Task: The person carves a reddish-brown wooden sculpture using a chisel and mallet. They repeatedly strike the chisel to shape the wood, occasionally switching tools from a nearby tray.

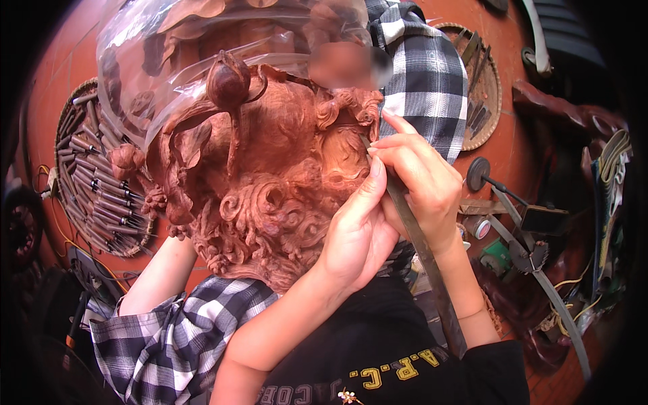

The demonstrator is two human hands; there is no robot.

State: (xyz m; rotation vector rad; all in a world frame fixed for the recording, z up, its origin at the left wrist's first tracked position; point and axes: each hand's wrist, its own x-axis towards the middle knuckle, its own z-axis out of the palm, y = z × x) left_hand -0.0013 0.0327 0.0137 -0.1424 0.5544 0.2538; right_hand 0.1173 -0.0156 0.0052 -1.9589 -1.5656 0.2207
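Note:
A reddish-brown wood carving [270, 169] with curls, leaves and a round bud fills the middle of the view. My right hand [422, 179] is closed around a long, flat, dark metal tool [425, 263], whose kind I cannot make out. The tool's narrow tip meets the carving's right side, and its long end runs down along my right forearm. My left hand [358, 239] is closed against the right one, its thumb pressed to the tool near the tip. Its other fingers are partly hidden.
Clear plastic sheeting [125, 74] wraps the carving's far part. On the left, a round woven basket [67, 111] holds many wooden-handled carving tools. Another basket [496, 101] with blades lies at the far right. Black-and-white plaid cloth [428, 81] borders the carving; dark carved wood [560, 104] stands right.

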